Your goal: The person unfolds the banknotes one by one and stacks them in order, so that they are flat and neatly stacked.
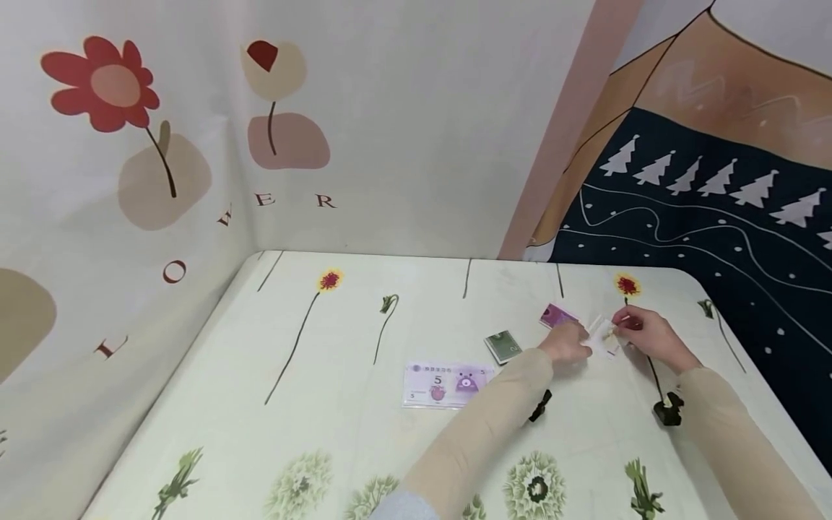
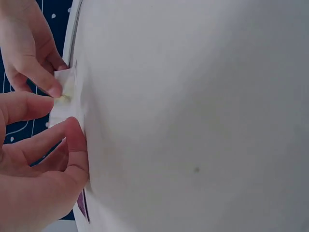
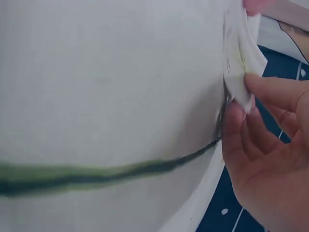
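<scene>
Near the right side of the table, a small whitish paper piece with a yellowish print lies between the two hands. The right hand pinches its right end between thumb and fingers; the right wrist view shows this paper bent beside the thumb. At the other end is the left hand, its thumb and curled index finger at the paper's edge in the left wrist view. Just behind the left hand lies a purple play banknote, partly covered. A green play-money piece sits to its left.
Nearer the front lies a flat purple play banknote marked 5, its right end by the left sleeve. The flower-printed white cloth covers the table. A white curtain stands behind, and a dark tree-patterned cloth hangs at right.
</scene>
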